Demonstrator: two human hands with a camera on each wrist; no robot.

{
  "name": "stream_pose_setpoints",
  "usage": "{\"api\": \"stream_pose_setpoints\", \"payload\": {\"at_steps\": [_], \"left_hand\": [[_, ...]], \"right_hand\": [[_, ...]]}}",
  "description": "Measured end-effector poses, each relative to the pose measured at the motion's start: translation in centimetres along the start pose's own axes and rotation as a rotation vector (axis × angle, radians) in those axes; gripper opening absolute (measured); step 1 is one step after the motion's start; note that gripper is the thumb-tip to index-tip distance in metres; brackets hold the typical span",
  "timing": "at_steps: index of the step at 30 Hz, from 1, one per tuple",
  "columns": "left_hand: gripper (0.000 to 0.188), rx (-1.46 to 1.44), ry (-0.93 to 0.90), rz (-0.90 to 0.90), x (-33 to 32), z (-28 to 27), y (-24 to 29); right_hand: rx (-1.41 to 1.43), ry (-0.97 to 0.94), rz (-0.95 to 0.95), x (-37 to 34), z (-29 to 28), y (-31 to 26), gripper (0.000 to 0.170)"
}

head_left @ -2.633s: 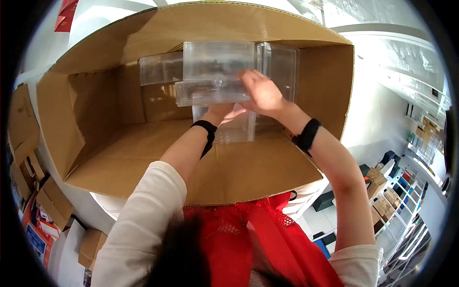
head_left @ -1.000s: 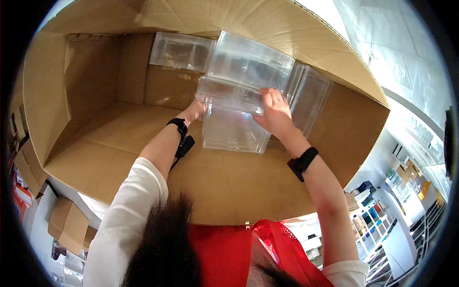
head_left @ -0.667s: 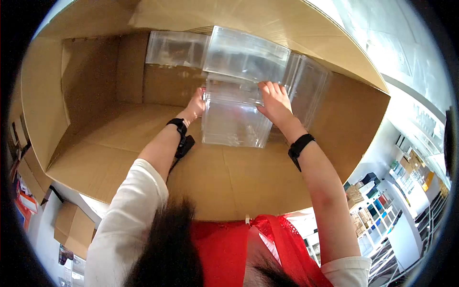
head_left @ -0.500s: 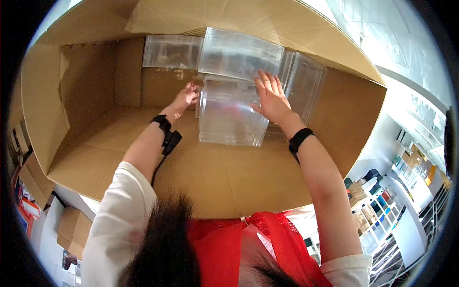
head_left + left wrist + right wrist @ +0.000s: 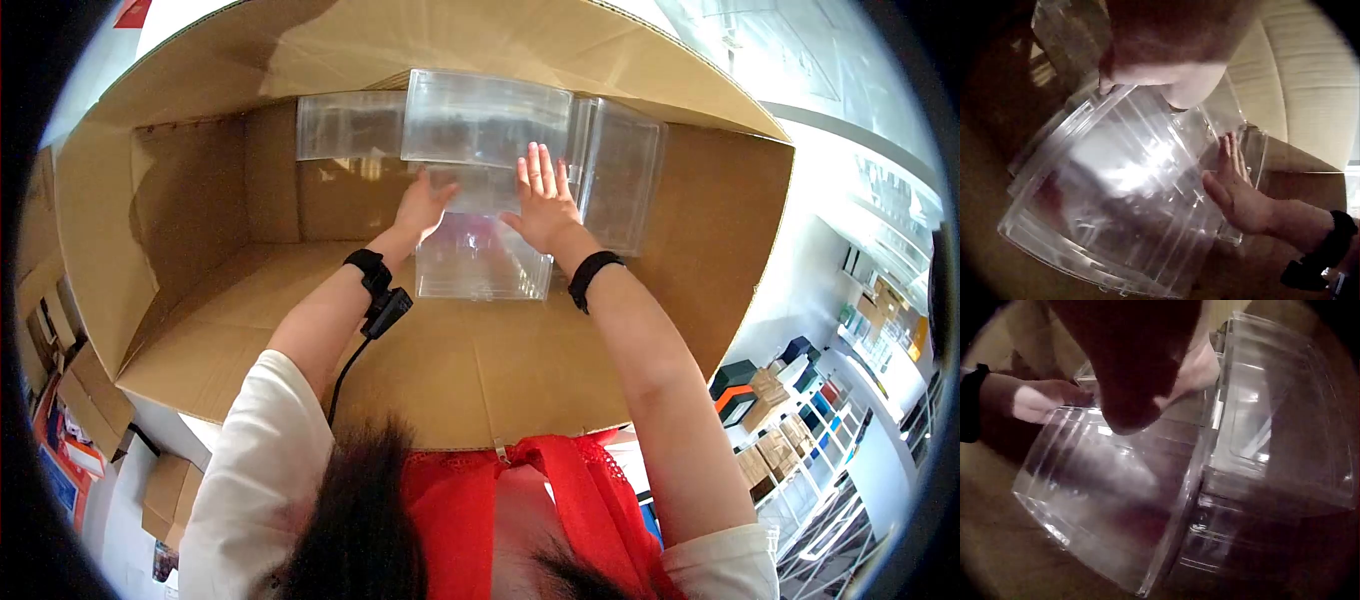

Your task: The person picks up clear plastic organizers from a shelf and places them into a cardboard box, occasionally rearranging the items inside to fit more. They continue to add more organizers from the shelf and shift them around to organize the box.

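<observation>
Several clear plastic boxes stand against the far side of a large cardboard box. My left hand (image 5: 424,208) lies at the left edge of the lower middle clear box (image 5: 482,262), its fingers loosely bent over that edge. My right hand (image 5: 546,205) rests with straight fingers on the right part of the same stack, fingertips just below the upper clear box (image 5: 487,117). In the left wrist view the right hand (image 5: 1235,197) is flat against clear plastic. The right wrist view shows the left hand (image 5: 1044,400) at a box's corner, its fingertips partly hidden.
Another clear box (image 5: 350,126) is at the upper left, and upright clear boxes (image 5: 622,180) stand at the right. The cardboard box (image 5: 470,385) surrounds them, with high walls at both sides. Shelves with cartons (image 5: 790,440) are outside at the lower right.
My left hand has come from beside the stack back onto its left edge. My right hand has flattened on the stack after gripping a flat clear piece earlier. The view has turned slightly.
</observation>
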State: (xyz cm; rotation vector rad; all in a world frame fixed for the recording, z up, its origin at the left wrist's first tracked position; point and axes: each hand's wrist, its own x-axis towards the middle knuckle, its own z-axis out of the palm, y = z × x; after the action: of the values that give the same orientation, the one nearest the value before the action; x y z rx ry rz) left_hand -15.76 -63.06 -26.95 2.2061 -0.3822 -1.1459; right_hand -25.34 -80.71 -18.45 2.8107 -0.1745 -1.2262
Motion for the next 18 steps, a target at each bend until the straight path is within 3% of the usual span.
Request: {"api": "stream_pose_setpoints", "payload": {"at_steps": [3,7,13,18], "left_hand": [[0.079,-0.068,0.002,-0.03,0.4,0.1,-0.1],[0.077,-0.044,0.012,-0.036,0.5,-0.3,0.1],[0.076,-0.098,0.059,-0.059,2.7,2.4,-3.3],[0.074,0.059,0.002,-0.047,-0.3,-0.8,1.9]], "right_hand": [[-0.021,-0.016,0.023,-1.0,-0.5,-1.3,0.084],[0.387,-0.051,0.143,-2.1,0.2,-3.2,0.068],[0.491,-0.085,0.226,-1.5,0.2,-4.2,0.075],[0.465,-0.169,0.124,-1.4,-0.9,-2.7,0.08]]}}
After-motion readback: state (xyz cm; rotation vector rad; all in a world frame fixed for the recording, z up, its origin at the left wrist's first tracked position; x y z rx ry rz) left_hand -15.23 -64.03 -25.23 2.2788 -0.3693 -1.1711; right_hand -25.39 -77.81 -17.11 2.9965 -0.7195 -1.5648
